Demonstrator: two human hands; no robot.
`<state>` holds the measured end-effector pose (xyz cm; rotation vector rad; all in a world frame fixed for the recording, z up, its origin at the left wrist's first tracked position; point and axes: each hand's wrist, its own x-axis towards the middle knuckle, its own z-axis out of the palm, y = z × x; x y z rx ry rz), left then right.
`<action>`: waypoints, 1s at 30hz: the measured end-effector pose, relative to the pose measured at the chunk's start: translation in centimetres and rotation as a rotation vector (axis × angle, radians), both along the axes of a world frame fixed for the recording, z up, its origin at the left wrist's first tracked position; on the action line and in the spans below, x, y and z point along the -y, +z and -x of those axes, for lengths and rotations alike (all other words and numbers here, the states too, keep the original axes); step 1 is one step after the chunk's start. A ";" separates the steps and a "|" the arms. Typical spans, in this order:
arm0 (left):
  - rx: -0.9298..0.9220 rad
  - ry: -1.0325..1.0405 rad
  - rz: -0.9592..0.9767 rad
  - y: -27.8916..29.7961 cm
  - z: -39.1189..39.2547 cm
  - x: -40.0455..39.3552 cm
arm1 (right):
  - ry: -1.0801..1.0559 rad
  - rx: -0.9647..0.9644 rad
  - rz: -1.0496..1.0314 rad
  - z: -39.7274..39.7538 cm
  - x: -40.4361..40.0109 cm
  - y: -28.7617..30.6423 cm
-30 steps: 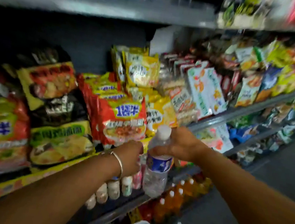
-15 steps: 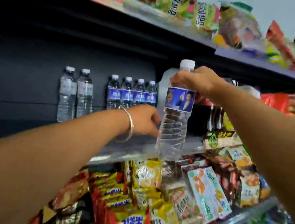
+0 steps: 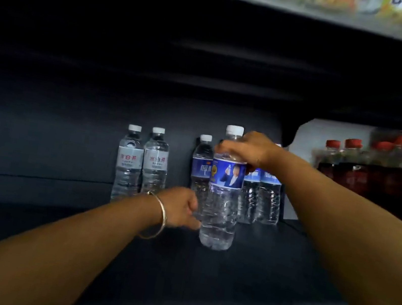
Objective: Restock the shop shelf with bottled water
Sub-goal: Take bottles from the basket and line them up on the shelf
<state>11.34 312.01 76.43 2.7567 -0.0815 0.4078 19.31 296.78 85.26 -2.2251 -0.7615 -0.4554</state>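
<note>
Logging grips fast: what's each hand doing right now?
Left hand: beside the lower part of the blue-label water bottle; grip cannot be told.
Right hand: grips that bottle's shoulder, below the cap.

My right hand (image 3: 244, 149) has carried the blue-labelled water bottle (image 3: 223, 196) up from the noodle shelf, now upright on the dark shelf (image 3: 256, 262) before the blue-labelled row (image 3: 261, 197), my left hand (image 3: 179, 208) risen beside its base.
</note>
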 end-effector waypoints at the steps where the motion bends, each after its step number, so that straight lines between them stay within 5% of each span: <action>1: -0.010 0.023 0.000 -0.2 -0.7 -0.4 | 0.014 -0.009 0.007 -1.3 -0.7 -0.1; 18: -0.062 0.235 0.021 -1.2 -6.5 -1.5 | 0.287 -0.069 -0.039 -8.2 -4.0 -0.7; 30: 0.054 0.167 0.533 -1.9 -8.4 0.2 | 0.518 -0.328 -0.247 -9.1 -2.8 -0.8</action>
